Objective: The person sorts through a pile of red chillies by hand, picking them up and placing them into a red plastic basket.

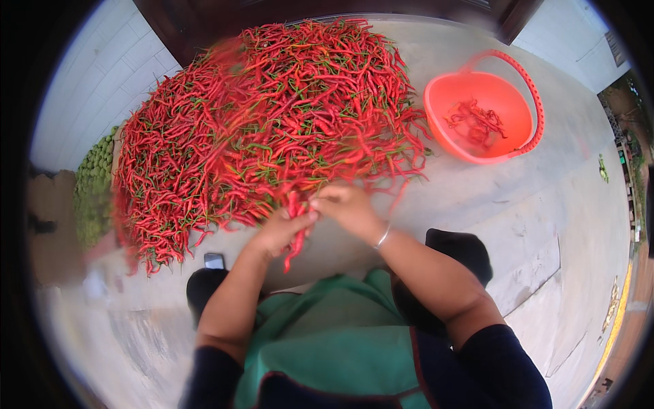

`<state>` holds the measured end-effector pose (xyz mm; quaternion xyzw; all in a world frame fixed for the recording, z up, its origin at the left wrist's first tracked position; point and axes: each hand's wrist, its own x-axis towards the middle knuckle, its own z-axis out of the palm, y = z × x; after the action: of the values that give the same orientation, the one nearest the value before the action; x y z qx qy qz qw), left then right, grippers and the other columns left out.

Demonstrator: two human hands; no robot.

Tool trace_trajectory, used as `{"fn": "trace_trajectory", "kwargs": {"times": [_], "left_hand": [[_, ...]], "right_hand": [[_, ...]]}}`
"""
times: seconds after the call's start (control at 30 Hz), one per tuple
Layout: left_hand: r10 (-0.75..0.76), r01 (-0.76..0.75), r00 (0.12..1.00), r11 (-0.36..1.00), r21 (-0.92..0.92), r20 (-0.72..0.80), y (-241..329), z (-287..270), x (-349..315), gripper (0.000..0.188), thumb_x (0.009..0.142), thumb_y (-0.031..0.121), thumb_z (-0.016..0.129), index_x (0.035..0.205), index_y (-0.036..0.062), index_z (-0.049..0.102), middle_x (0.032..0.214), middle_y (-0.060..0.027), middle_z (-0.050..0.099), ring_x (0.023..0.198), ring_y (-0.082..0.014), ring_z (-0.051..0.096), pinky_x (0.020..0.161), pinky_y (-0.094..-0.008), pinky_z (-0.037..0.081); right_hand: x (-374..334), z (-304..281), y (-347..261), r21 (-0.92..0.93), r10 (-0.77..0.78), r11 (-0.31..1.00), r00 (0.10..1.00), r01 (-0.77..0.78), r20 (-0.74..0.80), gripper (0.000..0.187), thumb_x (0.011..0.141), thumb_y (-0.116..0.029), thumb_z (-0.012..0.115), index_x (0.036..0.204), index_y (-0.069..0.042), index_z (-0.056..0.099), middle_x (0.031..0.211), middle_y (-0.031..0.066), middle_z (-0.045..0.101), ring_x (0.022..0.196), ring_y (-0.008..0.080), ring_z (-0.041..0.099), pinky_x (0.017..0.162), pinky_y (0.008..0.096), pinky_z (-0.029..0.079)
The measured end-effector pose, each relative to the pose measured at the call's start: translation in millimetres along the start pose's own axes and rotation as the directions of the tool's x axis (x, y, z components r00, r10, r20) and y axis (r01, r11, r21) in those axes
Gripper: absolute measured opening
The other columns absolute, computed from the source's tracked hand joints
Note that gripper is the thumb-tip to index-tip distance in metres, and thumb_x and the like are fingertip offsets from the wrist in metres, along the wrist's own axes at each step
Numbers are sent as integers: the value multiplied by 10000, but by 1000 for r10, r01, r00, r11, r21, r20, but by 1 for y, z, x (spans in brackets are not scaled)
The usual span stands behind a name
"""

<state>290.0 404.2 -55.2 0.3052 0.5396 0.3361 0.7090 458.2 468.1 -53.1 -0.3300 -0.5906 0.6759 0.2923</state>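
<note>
My left hand (278,232) is closed around a few red chili peppers (294,253), whose tips point down toward me. Just right of it, the fingers of my right hand (351,210) are pinched together at the upper end of these peppers. Whatever is between those right fingertips is too small to make out. A wide heap of red chili peppers (293,102) with green stems lies on the floor beyond both hands. At the far right stands a coral-red plastic basket (441,133) with its handle up, and several red peppers (477,123) lie in its bottom.
A small dark rectangular object (214,261) lies on the floor by my left knee. Green produce (95,184) is piled at the left beside the white tiled wall (112,68). Behind the heap is a dark door frame (177,27). A green apron (334,341) covers my lap.
</note>
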Motion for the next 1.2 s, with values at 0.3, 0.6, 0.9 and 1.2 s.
{"fn": "trace_trajectory", "kwargs": {"times": [0.3, 0.6, 0.9, 1.2], "left_hand": [[-133, 114, 989, 968, -224, -68, 1, 33, 51, 169, 831, 209, 610, 888, 52, 583, 609, 2, 535, 446, -81, 470, 391, -219, 381], [61, -25, 991, 957, -288, 116, 165, 216, 191, 523, 839, 414, 566, 1180, 35, 453, 1156, -171, 501, 1062, -269, 511, 929, -392, 408], [-138, 140, 988, 990, 26, -65, 16, 100, 155, 250, 888, 194, 513, 1109, 80, 532, 1064, -67, 579, 977, -181, 557, 851, -331, 441], [-12, 18, 1000, 969, 248, -26, -34, 133, 224, 332, 873, 169, 498, 1181, 47, 476, 1102, -57, 552, 1020, -166, 527, 865, -353, 434]], "right_hand": [[-20, -58, -10, -773, -434, 618, 882, 143, -184, 106, 790, -126, 562, 778, -25, 533, 740, 130, 571, 664, 306, 576, 595, 402, 454], [-59, -211, -91, -771, -713, 637, 375, -7, -592, 65, 801, -53, 552, 823, 8, 545, 724, 149, 583, 641, 280, 579, 616, 358, 466], [-28, -182, 18, -870, -53, 493, 998, 13, -16, 147, 752, -121, 549, 838, -42, 638, 810, 161, 627, 795, 315, 599, 710, 403, 475], [-21, -266, 270, -691, 147, 293, 745, -661, -650, 199, 745, -208, 599, 906, -103, 653, 867, 99, 642, 799, 255, 611, 694, 373, 477]]}}
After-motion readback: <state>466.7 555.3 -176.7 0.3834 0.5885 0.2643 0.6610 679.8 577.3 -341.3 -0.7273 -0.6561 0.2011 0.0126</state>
